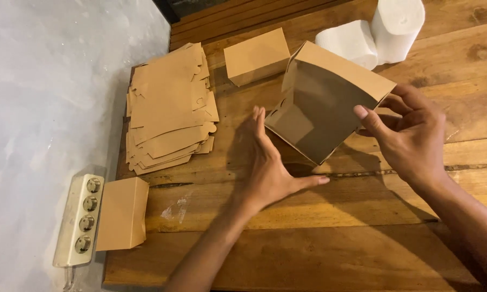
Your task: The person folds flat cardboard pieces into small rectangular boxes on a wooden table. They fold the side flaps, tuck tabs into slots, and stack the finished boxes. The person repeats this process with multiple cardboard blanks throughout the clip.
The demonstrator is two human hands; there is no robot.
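The person's two forearms enter from the bottom edge, closest to view, reaching out over a wooden plank desk point(319, 232). The left hand point(268, 165) is spread flat and open, fingers together and pointing away, thumb stretched out to the right; it grips nothing, and its fingertips sit just beside the lower left corner of a half-formed brown cardboard box point(324, 103). The right hand point(411, 135) has hold of that box at its right edge, thumb pressed on the inner face and fingers wrapped behind the outer wall. The box is tilted, its open side turned towards the viewer, raised above the middle of the desk with one corner pointing down; whether that corner touches the wood cannot be told. To the left lies a loose stack of flat box blanks point(170, 111), fanned unevenly. Behind the held box stands a finished closed box point(257, 55), and another finished box point(122, 213) lies at the near left edge of the desk, just beside a white power strip point(80, 219) resting on the grey surface point(49, 97) alongside. Two white paper rolls point(378, 32) occupy the far right, touching each other.
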